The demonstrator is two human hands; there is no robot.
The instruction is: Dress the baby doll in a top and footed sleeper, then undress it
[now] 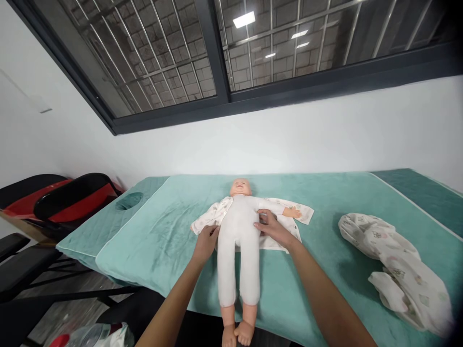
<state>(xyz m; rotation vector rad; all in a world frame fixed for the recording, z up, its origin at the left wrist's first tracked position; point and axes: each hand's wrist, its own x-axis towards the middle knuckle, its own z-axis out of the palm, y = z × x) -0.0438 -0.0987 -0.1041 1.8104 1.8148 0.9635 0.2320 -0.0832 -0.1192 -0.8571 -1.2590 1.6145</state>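
Note:
A baby doll [238, 217] with a white cloth body lies on its back on the bed, feet toward me. A white patterned baby shirt [277, 241] is spread partly beneath it. One sleeve [213, 217] covers the doll's arm on the left; on the right, the doll's arm lies bare over the other sleeve. My left hand [208, 243] is closed at the shirt's edge beside the doll's hip, its fingertips partly hidden. With thumb and forefinger against the torso, my right hand [273, 229] grips the doll's right-hand side in view.
Crumpled patterned baby clothing [401, 265] lies on the right of the green-covered bed [162, 231]. Black and red chairs [77, 197] stand at the left. Plastic bottles [90, 335] sit low at the front left. Behind the bed are a white wall and a barred window [224, 115].

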